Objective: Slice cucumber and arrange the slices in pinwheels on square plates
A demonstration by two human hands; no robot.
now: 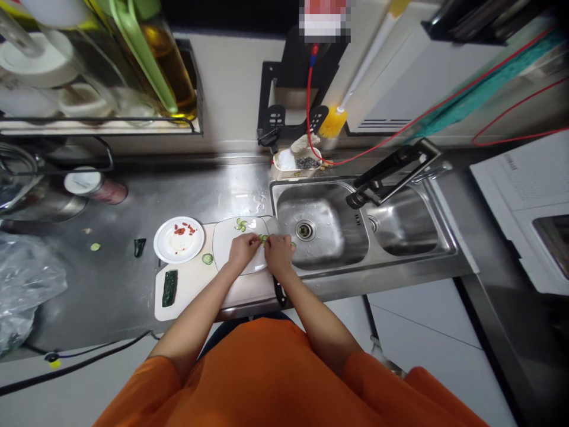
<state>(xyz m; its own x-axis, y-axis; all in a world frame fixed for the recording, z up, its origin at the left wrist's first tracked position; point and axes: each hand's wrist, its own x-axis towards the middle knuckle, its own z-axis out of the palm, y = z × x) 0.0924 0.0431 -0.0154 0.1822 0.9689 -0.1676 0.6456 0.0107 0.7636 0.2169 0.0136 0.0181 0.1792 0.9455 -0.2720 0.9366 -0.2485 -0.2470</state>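
Observation:
Over a white squarish plate, my left hand and my right hand are close together, fingers pinched at thin green cucumber slices. Which slice is in which hand is partly hidden by the fingers. A small fan of cucumber slices lies near the plate's far edge. The plate rests on a pale cutting board. On the board's left are a dark green cucumber piece and a pale cucumber bit. A knife's black handle sticks out below my right hand.
A round white plate with red pieces overlaps the board's far left corner. Farther left are a cucumber end, a jar and a clear plastic bag. To the right are a double sink and a black faucet.

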